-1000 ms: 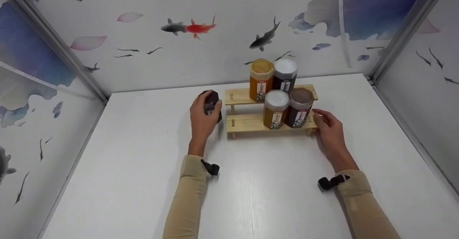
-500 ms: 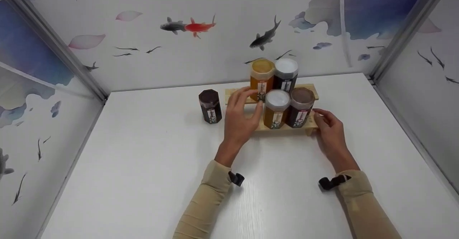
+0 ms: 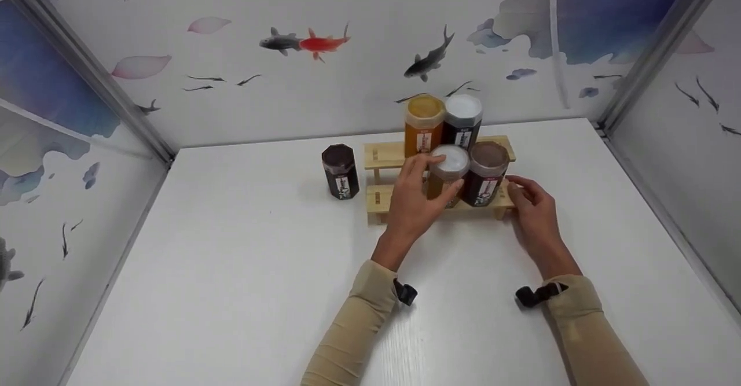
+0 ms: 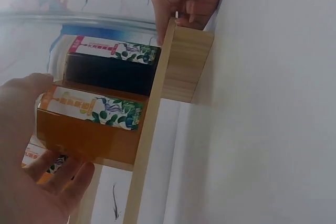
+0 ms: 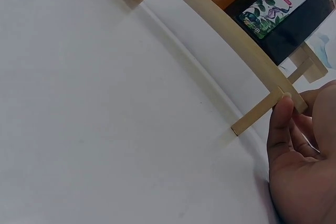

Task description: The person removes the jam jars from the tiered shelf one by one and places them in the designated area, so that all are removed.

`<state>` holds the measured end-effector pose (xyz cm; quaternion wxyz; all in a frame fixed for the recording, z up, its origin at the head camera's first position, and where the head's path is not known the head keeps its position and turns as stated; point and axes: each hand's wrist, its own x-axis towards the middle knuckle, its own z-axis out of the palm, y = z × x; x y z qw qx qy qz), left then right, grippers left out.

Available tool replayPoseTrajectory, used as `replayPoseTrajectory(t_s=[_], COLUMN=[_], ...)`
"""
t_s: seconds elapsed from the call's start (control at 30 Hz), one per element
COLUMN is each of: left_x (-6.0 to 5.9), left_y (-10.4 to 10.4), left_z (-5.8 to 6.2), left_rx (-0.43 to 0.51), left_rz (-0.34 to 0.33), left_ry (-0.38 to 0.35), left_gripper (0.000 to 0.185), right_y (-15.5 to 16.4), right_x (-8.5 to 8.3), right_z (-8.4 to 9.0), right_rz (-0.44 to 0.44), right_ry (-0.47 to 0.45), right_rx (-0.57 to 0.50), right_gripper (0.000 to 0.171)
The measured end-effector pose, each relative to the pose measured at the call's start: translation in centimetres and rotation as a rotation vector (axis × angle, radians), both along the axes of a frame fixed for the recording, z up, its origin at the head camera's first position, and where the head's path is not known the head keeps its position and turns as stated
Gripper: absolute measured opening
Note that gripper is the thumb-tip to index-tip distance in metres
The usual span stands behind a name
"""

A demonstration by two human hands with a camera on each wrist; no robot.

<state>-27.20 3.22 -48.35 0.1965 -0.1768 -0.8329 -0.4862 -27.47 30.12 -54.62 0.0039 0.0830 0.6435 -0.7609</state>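
A two-tier wooden rack holds several eight-sided jars with labels. My left hand is around the amber jar with a white lid on the lower tier, thumb on one side and fingers on the other. That jar stands upright, partly hidden by the hand in the head view. Right beside it is a dark jar with a brown lid. At the lower tier's right end, my right hand pinches the shelf between thumb and fingers.
On the upper tier stand an orange jar with a yellowish lid and a dark jar with a white lid. A dark purple jar sits alone on the white table, left of the rack. Printed panels enclose the table.
My left hand has let go of the dark purple jar, left it on the table, and moved right to the amber jar. The right hand has stayed at the rack's end.
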Motion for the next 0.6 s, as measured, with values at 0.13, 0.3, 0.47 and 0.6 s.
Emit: replayPoseTrajectory(t_s=[0.13,0.3,0.47,0.6], left_x=[0.17,0.42,0.71,0.71], left_y=[0.53,0.62,0.25,-0.28], left_z=[-0.62,-0.91,-0.75,-0.70], left_rx=[-0.027,-0.045,-0.051,-0.043], left_rz=[0.031,0.057,0.071,0.076], left_ry=[0.065,0.111,0.124,0.143], left_gripper=[0.057,0.056,0.055,0.054], right_y=[0.05,0.11,0.02,-0.13], right_x=[-0.02,-0.07,-0.09,-0.04], right_z=[-0.11,-0.06,0.16,0.13], right_rz=[-0.008,-0.012,0.005,0.013], right_ry=[0.006,0.012,0.013,0.008], right_rx=[0.015,-0.005,-0.042,-0.036], right_gripper=[0.054,0.052,0.053,0.052])
